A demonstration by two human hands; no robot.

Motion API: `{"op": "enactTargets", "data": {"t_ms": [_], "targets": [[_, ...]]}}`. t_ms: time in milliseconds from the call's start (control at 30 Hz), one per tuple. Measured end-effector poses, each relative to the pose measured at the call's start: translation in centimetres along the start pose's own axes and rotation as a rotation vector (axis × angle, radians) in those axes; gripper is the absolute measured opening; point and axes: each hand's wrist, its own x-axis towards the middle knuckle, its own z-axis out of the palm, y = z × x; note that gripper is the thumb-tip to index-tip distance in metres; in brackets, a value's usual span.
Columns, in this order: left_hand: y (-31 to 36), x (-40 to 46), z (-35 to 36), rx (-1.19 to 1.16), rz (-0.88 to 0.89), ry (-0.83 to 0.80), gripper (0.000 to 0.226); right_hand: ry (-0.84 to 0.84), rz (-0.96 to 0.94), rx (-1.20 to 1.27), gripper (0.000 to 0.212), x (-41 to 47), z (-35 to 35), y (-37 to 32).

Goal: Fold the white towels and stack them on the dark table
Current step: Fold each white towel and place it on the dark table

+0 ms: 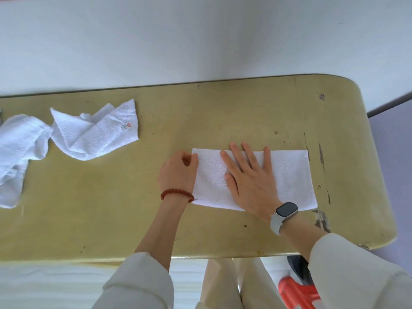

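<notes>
Head view: right hand (252, 181) flat on folded towel (287, 175); left hand (178, 172) pinching its edge

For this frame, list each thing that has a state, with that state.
Folded towel: flat rectangle under both hands.
Crumpled towel: loosely bunched, unfolded.
Second crumpled towel: bunched at the table's left end.
Left hand: pinches the folded towel's left edge.
Right hand: flat, fingers spread, pressing the folded towel.
</notes>
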Motion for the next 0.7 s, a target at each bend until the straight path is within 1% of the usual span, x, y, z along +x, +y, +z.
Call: {"op": "enactTargets", "data": {"t_ms": [67, 133, 167, 200, 233, 300, 333, 367, 400, 433, 500, 600, 700], "targets": [[0.1, 0.1, 0.0, 0.023, -0.016, -0.014, 0.020, -0.006, -0.007, -0.005, 0.049, 0.1, 0.0, 0.0], [0.1, 0.3, -0.1, -0.012, -0.035, -0.029, 0.019, 0.001, -0.005, 0.014, 0.049, 0.1, -0.3, -0.1], [0.0, 0.2, -0.2, -0.042, -0.030, -0.022, 0.018, 0.019, 0.002, 0.029, 0.048, -0.1, -0.6, 0.0], [-0.1, -0.1, -0.3, -0.055, 0.013, 0.008, 0.020, 0.051, 0.014, 0.046, 0.047, -0.4, -1.0, 0.2], [-0.5, -0.4, -0.2, -0.027, 0.118, 0.080, 0.023, 0.092, 0.036, 0.063, 0.047, -0.9, -1.4, 0.6], [-1.0, -1.7, 0.4, 0.125, 0.419, 0.248, 0.030, 0.153, 0.097, 0.070, 0.047, -1.9, -2.3, 1.6], [-1.0, -2.6, 1.1, 0.196, 0.546, 0.269, 0.035, 0.161, 0.125, 0.053, 0.047, -2.4, -2.6, 2.2], [-1.0, -3.4, 2.0, 0.272, 0.637, 0.238, 0.040, 0.152, 0.148, 0.031, 0.048, -2.7, -2.6, 2.8], [-1.0, -4.0, 3.0, 0.353, 0.687, 0.178, 0.045, 0.130, 0.168, 0.008, 0.049, -3.0, -2.4, 3.4], [-1.1, -4.5, 3.9, 0.422, 0.700, 0.112, 0.050, 0.103, 0.191, -0.010, 0.050, -3.2, -2.0, 3.9], [-1.4, -4.7, 5.2, 0.502, 0.673, 0.025, 0.056, 0.052, 0.246, -0.017, 0.051, -3.6, -1.3, 4.9], [-2.3, -4.1, 5.8, 0.572, 0.653, -0.005, 0.060, 0.010, 0.275, -0.001, 0.052, -4.0, -0.8, 5.6], [-2.7, -3.0, 5.0, 0.625, 0.731, -0.026, 0.063, 0.009, 0.315, 0.101, 0.056, -3.9, -1.2, 5.6]]}}
